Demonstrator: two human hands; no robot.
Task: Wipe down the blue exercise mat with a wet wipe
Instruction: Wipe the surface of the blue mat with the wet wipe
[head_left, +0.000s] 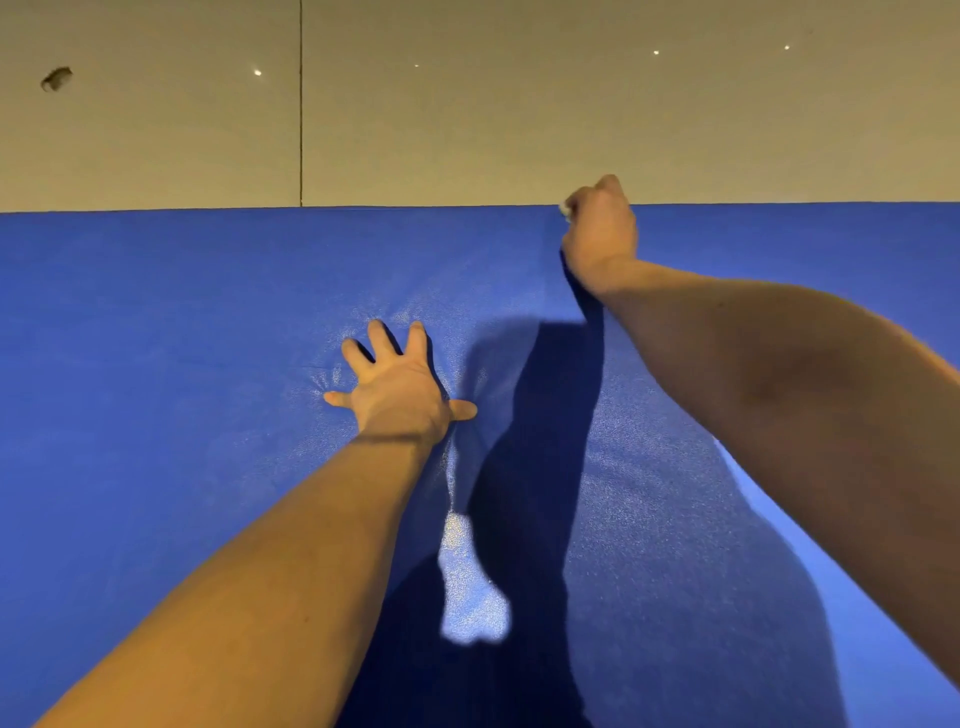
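Left hand (400, 384) splayed flat on the blue exercise mat (182, 338), right hand (600, 228) fisted round a barely visible wet wipe (565, 210) at its upper edge, where overshooting risks dragging it onto the floor (467, 130).

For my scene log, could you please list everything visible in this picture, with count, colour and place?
exercise mat: one, blue, across the lower frame.
wet wipe: one, white, a scrap showing at the mat's far edge, between curled fingers.
floor: one, beige, beyond the mat.
seam: one, dark, line in the floor.
small object: one, dark grey, floor, far left; unidentifiable.
light spots: four, white, on the floor.
left hand: one, spread flat on the mat's middle.
right hand: one, curled at the mat's far edge.
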